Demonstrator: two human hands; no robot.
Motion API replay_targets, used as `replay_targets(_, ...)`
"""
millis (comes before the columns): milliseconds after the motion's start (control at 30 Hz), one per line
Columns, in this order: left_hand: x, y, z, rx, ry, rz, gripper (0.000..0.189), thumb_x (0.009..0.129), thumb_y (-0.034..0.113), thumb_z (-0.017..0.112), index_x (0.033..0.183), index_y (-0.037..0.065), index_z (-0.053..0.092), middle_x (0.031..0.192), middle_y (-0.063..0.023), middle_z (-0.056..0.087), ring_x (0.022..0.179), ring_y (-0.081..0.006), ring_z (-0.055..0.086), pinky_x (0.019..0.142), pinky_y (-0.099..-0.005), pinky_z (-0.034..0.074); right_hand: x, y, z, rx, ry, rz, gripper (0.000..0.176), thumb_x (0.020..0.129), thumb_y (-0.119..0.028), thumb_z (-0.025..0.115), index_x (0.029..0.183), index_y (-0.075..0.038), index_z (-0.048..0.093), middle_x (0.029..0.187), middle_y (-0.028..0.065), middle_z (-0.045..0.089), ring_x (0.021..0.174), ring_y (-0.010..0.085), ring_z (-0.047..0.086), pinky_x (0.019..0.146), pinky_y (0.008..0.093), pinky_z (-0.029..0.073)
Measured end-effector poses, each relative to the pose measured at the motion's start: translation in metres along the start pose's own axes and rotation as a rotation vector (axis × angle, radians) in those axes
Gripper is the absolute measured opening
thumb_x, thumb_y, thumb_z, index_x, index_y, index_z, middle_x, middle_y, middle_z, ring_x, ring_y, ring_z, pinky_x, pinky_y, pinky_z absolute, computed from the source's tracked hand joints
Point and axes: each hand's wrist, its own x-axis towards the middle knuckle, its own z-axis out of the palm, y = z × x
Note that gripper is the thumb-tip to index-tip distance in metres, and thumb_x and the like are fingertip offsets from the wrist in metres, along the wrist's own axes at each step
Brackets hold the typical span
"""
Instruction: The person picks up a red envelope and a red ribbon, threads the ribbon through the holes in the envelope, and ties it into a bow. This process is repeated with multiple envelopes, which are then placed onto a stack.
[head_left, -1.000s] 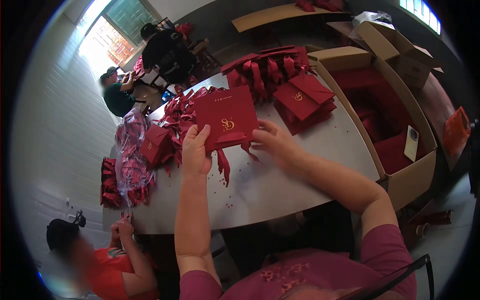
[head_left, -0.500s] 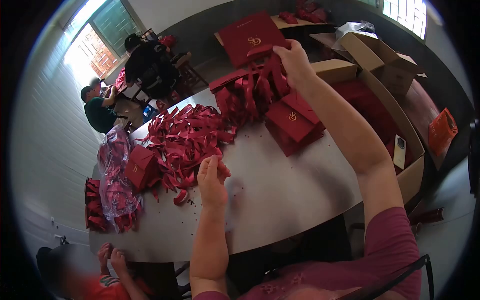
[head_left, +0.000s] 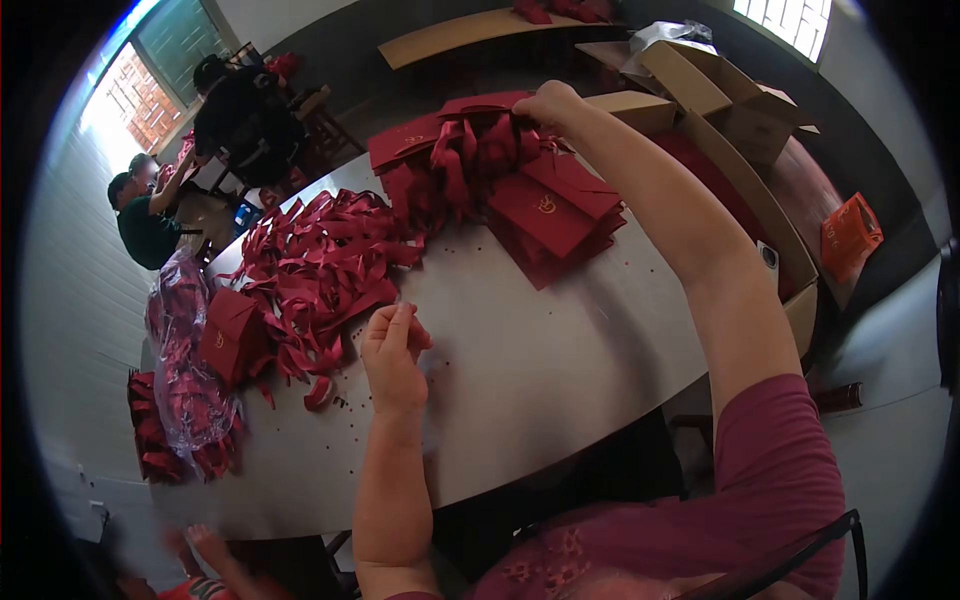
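My right hand [head_left: 552,106] is stretched to the far side of the table. Its fingers are closed on the edge of a red paper gift bag [head_left: 484,103] with ribbon handles, which lies over other red bags. Just in front of that hand sits a stack of red bags [head_left: 556,204] with a gold emblem. My left hand [head_left: 393,345] is low over the table with its fingers pinched together; whatever is between them, if anything, is hidden. Beside it spreads a large heap of red ribbons [head_left: 325,255]. Another red bag [head_left: 232,335] leans against the heap.
Clear plastic wrapping [head_left: 187,370] covers red items at the left table edge. An open cardboard box [head_left: 745,200] stands at the right, with an orange bag [head_left: 850,237] beyond it. A co-worker's hands [head_left: 200,548] are at lower left; other people sit at the back.
My right hand has lowered the raised red bag onto the bags at the far side. My left hand keeps its pinched pose. The whole view has shifted slightly.
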Motion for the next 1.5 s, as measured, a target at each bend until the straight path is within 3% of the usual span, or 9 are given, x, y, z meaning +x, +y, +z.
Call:
replay_targets(267, -0.001, -0.003, -0.001, 0.033, 0.017, -0.011, 0.009, 0.094, 0.013, 0.061, 0.09, 0.005, 0.061, 0.07, 0.0008, 0.056, 0.06, -0.0079, 0.051, 0.057, -0.0236, 0.043, -0.118, 0.029, -0.014, -0.447, 0.024, -0.278, 0.058, 0.07, -0.053, 0.072, 0.106, -0.007, 0.067, 0.11, 0.0151, 0.068, 0.104, 0.0305, 0.064, 0.088, 0.0399, 0.051)
replay_targets(600, -0.016, 0.0, 0.016, 0.148, -0.106, -0.154, 0.021, 0.094, 0.027, 0.063, 0.093, 0.006, 0.061, 0.075, 0.0, 0.057, 0.064, -0.0105, 0.055, 0.057, -0.0256, 0.047, -0.199, 0.029, -0.008, -0.339, 0.247, -0.356, 0.068, 0.073, -0.045, 0.075, 0.126, -0.007, 0.058, 0.116, 0.0195, 0.063, 0.11, 0.0344, 0.06, 0.094, 0.041, 0.048)
replay_targets(767, -0.018, -0.006, 0.016, 0.405, 0.106, -0.057, 0.043, 0.088, 0.041, 0.068, 0.102, 0.0, 0.062, 0.081, -0.0072, 0.063, 0.077, -0.021, 0.063, 0.065, -0.0329, 0.052, -0.275, -0.024, 0.042, -0.433, 0.067, -0.409, 0.071, 0.075, -0.044, 0.074, 0.13, -0.006, 0.052, 0.108, 0.0211, 0.061, 0.104, 0.0371, 0.061, 0.09, 0.0437, 0.049)
replay_targets(933, -0.014, 0.002, 0.004, 1.106, -0.07, -0.002, 0.042, 0.075, 0.029, 0.077, 0.098, -0.004, 0.065, 0.098, -0.0231, 0.067, 0.091, -0.0411, 0.064, 0.082, -0.0437, 0.052, -0.286, -0.019, 0.102, -0.591, -0.118, -0.492, 0.06, 0.077, -0.051, 0.072, 0.111, -0.003, 0.061, 0.1, 0.0198, 0.063, 0.087, 0.0351, 0.067, 0.075, 0.0438, 0.055)
replay_targets(1033, -0.019, 0.0, 0.007, 1.431, 0.04, 0.19, 0.043, 0.075, 0.029, 0.077, 0.101, -0.003, 0.065, 0.099, -0.0183, 0.062, 0.091, -0.0333, 0.064, 0.079, -0.04, 0.053, -0.283, -0.013, 0.121, -0.571, -0.106, -0.618, 0.055, 0.08, -0.05, 0.07, 0.102, 0.0, 0.064, 0.1, 0.0196, 0.063, 0.091, 0.0357, 0.066, 0.076, 0.0443, 0.055)
replay_targets(1167, -0.023, -0.005, 0.009, 1.408, 0.099, 0.261, 0.033, 0.076, 0.02, 0.076, 0.098, -0.002, 0.064, 0.107, -0.0215, 0.059, 0.102, -0.0366, 0.059, 0.085, -0.0421, 0.051, -0.267, -0.025, 0.113, -0.607, -0.22, -0.703, 0.042, 0.086, -0.039, 0.063, 0.089, 0.003, 0.067, 0.093, 0.0219, 0.066, 0.087, 0.0371, 0.066, 0.076, 0.0456, 0.054)
replay_targets(1233, -0.023, -0.002, 0.01, 1.369, 0.059, 0.253, 0.034, 0.075, 0.01, 0.075, 0.102, -0.003, 0.061, 0.11, -0.0211, 0.055, 0.102, -0.0392, 0.059, 0.088, -0.0428, 0.051, -0.249, -0.039, 0.105, -0.735, -0.597, -0.639, 0.034, 0.089, -0.027, 0.054, 0.091, 0.005, 0.065, 0.089, 0.0234, 0.066, 0.089, 0.04, 0.064, 0.083, 0.0475, 0.05)
replay_targets(1400, -0.016, -0.009, 0.002, 1.28, 0.039, 0.256, 0.036, 0.07, 0.0, 0.072, 0.101, -0.003, 0.056, 0.106, -0.0245, 0.056, 0.099, -0.0426, 0.059, 0.085, -0.0453, 0.051, -0.235, -0.069, 0.116, -0.787, -0.697, -0.681, 0.029, 0.086, -0.02, 0.051, 0.076, 0.005, 0.064, 0.081, 0.0254, 0.066, 0.084, 0.0423, 0.064, 0.08, 0.0505, 0.05)
replay_targets(1500, -0.012, -0.008, 0.002, 1.164, 0.096, 0.2, 0.035, 0.069, -0.005, 0.066, 0.101, -0.002, 0.053, 0.101, -0.0269, 0.059, 0.098, -0.045, 0.059, 0.083, -0.0469, 0.05, -0.219, -0.092, 0.124, -0.716, -0.497, -0.814, 0.023, 0.084, -0.019, 0.053, 0.076, 0.0, 0.065, 0.079, 0.0215, 0.066, 0.082, 0.0414, 0.064, 0.075, 0.05, 0.05)
